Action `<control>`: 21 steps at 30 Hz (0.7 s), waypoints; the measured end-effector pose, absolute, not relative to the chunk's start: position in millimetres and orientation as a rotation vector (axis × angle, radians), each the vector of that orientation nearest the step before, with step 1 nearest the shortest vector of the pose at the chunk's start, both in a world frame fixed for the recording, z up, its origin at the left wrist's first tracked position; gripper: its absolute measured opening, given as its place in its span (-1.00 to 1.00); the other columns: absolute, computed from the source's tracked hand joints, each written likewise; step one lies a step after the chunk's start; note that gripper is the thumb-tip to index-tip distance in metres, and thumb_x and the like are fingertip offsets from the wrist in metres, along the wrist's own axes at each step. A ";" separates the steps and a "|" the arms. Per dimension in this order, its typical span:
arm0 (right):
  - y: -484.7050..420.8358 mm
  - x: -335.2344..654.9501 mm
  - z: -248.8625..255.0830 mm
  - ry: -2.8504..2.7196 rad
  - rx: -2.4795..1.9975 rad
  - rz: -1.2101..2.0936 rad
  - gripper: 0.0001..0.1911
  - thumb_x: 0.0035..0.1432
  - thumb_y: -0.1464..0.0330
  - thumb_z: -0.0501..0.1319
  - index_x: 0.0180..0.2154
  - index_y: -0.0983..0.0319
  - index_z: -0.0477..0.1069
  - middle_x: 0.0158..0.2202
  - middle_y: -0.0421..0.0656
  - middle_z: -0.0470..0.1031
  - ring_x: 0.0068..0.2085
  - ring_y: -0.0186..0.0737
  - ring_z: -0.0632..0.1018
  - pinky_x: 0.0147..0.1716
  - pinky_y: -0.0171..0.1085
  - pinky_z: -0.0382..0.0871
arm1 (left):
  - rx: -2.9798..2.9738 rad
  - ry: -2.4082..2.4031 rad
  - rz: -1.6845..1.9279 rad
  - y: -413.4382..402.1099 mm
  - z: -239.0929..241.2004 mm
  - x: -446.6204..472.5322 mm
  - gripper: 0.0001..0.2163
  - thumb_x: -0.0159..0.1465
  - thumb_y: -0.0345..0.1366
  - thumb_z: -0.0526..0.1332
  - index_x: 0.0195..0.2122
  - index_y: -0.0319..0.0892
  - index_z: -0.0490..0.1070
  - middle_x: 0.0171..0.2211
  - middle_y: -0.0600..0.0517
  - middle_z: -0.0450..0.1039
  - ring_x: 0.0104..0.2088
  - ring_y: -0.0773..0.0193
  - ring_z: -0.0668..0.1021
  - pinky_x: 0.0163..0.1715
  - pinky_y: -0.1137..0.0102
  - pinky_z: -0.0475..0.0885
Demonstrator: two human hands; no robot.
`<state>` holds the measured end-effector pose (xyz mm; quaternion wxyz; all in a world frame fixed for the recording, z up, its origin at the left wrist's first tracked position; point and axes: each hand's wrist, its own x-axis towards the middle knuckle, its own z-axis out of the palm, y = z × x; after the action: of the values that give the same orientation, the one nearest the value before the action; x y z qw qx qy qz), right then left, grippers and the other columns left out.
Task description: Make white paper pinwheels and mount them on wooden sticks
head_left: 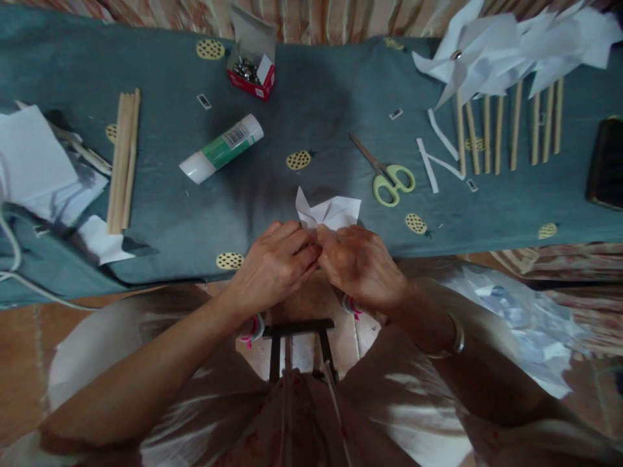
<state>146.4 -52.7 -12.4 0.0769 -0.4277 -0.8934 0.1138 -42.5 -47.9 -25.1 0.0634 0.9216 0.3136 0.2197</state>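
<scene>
Both hands meet at the table's near edge around a white paper pinwheel (335,211) whose folded blades stick up above the fingers. My left hand (277,259) pinches its left side with curled fingers. From the right, my right hand (363,263) grips it too, the thumb pressed near the middle. The lower part of the paper is hidden by the fingers. Just beyond and to the right lie scissors (389,181) with light green handles. A green and white glue stick (226,148) rests further off to the left.
At the back stands an open red box (253,74) of shiny metal pins. Finished paper pinwheels (487,58) on wooden sticks lie back right, near paper strips (428,165) and a dark phone (606,162). Wooden sticks (124,162), paper sheets (36,155) and a white cable (14,253) occupy the left.
</scene>
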 end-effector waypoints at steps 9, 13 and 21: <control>-49.2 158.3 -2.6 -2.346 -1.545 0.680 -0.60 0.22 0.46 0.05 -0.02 0.35 0.55 -0.48 -0.11 0.56 -0.51 -0.26 0.46 -0.44 -0.26 0.24 | 2.834 0.935 0.659 -47.4 -23.2 -41.0 -0.83 0.40 -0.36 0.15 -0.28 -0.24 0.51 -0.32 -0.05 0.55 -0.31 0.19 0.47 -0.34 0.29 0.32; -41.7 167.8 4.0 -2.167 -1.591 0.749 -0.64 0.20 0.41 0.11 -0.04 0.30 0.58 -0.59 -0.24 0.45 -0.59 -0.35 0.37 -0.50 -0.30 0.21 | 2.844 0.955 0.708 -45.4 -25.0 -41.9 -0.87 0.39 -0.39 0.17 -0.26 -0.24 0.52 -0.27 -0.04 0.58 -0.30 0.20 0.47 -0.32 0.30 0.33; -30.7 186.9 5.8 -2.110 -1.620 0.372 -0.74 0.27 0.36 0.16 -0.09 0.21 0.58 -0.20 -0.05 0.65 -0.19 -0.06 0.62 -0.15 -0.09 0.49 | 2.860 1.031 0.639 -35.5 -27.9 -50.4 -0.87 0.39 -0.36 0.16 -0.25 -0.21 0.50 -0.28 -0.04 0.58 -0.29 0.19 0.49 -0.35 0.28 0.29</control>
<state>186.9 -30.7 5.8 0.2258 -0.5876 -0.7652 0.1349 -50.4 -35.5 -27.9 0.0174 0.9205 0.3319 0.2056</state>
